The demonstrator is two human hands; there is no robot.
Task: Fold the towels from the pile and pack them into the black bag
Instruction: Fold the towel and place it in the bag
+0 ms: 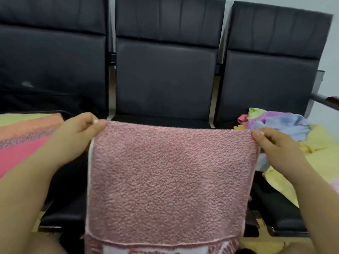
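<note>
2 pinches, left hand [80, 131] and right hand [271, 142], clamp pink towel [168, 173] top corners mid-frame; either slipping could spoil the fold.

A waiting area, judging by the row of 3 linked black padded seats [165, 70] against a plain wall.

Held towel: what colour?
Mottled dusty pink towel, paler pink edging; head view.

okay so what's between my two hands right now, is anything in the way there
Only the pink towel itself. In the head view its top edge stretches from the left hand to the right hand, each pinching a corner. Nothing else sits between them.
</note>
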